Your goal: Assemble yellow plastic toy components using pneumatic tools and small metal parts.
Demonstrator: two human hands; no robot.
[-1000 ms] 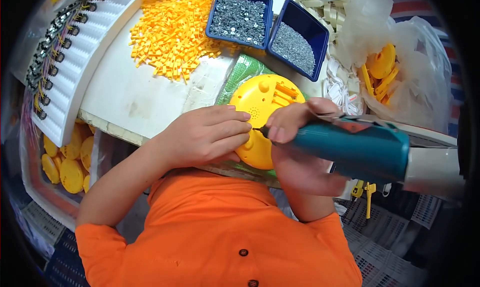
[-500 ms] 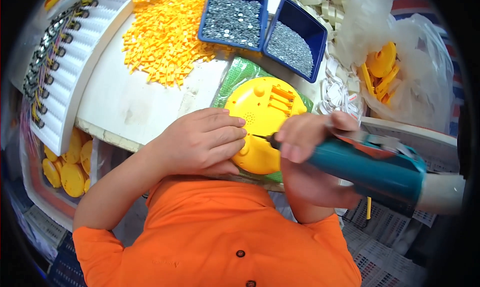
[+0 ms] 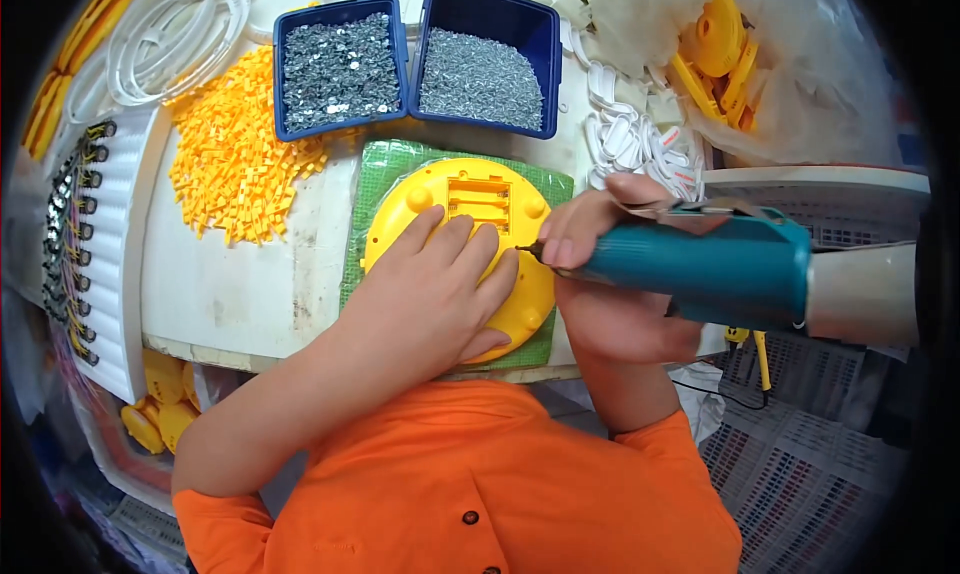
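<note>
While the green mat [image 3: 372,189] carries the round yellow housing [image 3: 480,209], the left hand [image 3: 435,294] lies flat on it, gripping nothing. Right hand [image 3: 610,274] is clenched around the teal driver [image 3: 700,269], lying level, tip pointing left at the housing's right edge.

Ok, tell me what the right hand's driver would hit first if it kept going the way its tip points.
The right hand aims the teal power screwdriver leftward. Its tip sits at the edge of the round yellow plastic part, so that comes first, probably, with the left hand just beyond; depth is unclear.
</note>
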